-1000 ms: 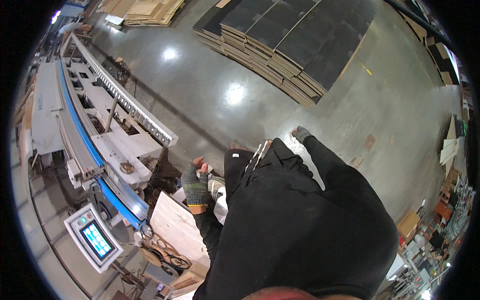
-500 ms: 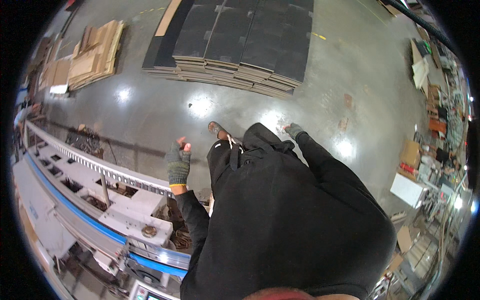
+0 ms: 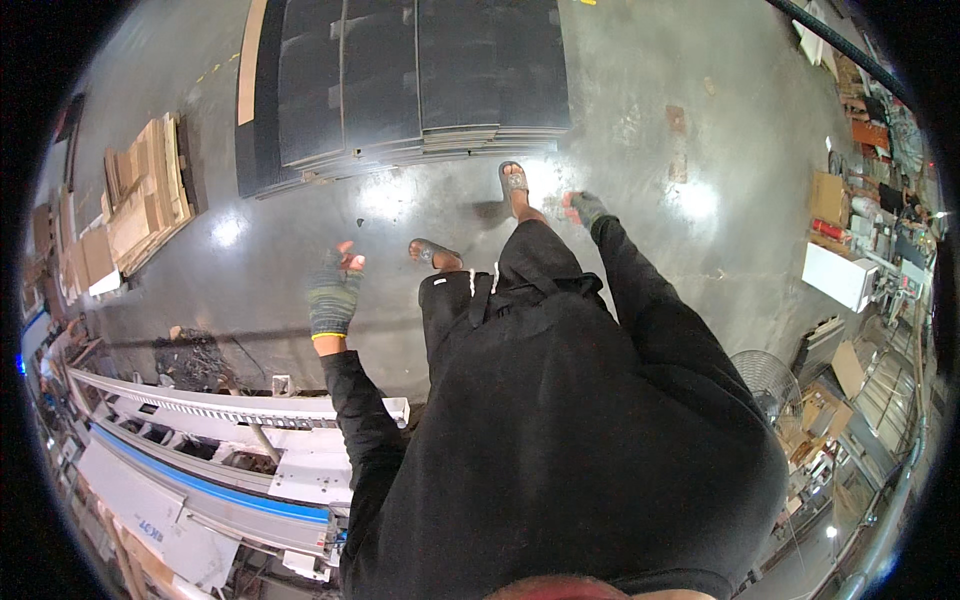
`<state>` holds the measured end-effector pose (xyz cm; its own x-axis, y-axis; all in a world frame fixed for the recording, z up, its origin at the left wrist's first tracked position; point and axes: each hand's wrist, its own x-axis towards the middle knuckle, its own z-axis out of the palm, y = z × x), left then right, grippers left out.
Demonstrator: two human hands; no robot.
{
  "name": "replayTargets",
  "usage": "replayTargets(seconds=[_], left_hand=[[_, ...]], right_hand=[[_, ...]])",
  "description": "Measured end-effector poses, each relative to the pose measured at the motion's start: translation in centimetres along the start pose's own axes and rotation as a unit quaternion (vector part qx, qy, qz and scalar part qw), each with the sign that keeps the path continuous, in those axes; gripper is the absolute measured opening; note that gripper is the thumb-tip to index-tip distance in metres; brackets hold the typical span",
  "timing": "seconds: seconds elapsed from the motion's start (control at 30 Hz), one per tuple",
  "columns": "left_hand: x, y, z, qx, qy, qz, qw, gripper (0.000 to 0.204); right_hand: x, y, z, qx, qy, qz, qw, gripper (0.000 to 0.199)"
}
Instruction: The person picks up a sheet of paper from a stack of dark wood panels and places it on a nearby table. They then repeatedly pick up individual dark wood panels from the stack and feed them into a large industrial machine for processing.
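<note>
I had both arms out in front of me, sleeved in black to the wrists. My left hand (image 3: 335,290) was gloved, raised at the end of a bent arm, fingers (image 3: 347,257) loosely spread and bare at the tips, gripping nothing. My right hand (image 3: 585,207) was gloved too, reached further ahead on a nearly straight arm, fingers curled in; I could not tell whether it held anything.

Dark flat sheets (image 3: 420,75), stacked on floor ahead
</note>
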<state>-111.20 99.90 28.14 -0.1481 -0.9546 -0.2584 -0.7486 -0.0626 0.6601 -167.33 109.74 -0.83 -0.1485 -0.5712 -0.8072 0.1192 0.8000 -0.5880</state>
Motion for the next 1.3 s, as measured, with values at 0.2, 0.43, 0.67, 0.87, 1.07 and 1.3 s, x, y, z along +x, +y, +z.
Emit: replayTargets(seconds=[0.2, 0.43, 0.67, 0.87, 1.07, 1.3], left_hand=[[3.5, 6.7, 9.9, -0.024, -0.069, -0.009, 0.997, 0.031], [4.5, 15.4, 14.9, 0.011, -0.092, -0.061, 0.994, 0.029], [6.2, 18.7, 16.4, -0.001, -0.096, -0.126, 0.987, 0.031], [6.1, 18.3, 19.1, -0.01, -0.133, -0.141, 0.981, 0.03], [7.7, 20.0, 21.4, 0.015, -0.188, -0.128, 0.974, 0.033], [7.1, 18.4, 23.9, 0.003, -0.196, -0.15, 0.969, 0.033]], right_hand=[[12.9, -1.1, -4.9, 0.127, 0.089, 0.078, 0.985, 0.074], [17.8, -10.0, -2.4, -0.06, 0.165, 0.02, 0.984, 0.099], [14.3, -16.9, -1.8, 0.016, 0.017, 0.017, 1.0, 0.12], [17.3, -10.7, -3.1, -0.26, 0.041, -0.111, 0.958, 0.123], [22.5, -6.6, -4.4, -0.307, 0.061, -0.186, 0.932, 0.1], [21.4, -8.3, -5.1, -0.325, 0.025, -0.165, 0.931, 0.081]])
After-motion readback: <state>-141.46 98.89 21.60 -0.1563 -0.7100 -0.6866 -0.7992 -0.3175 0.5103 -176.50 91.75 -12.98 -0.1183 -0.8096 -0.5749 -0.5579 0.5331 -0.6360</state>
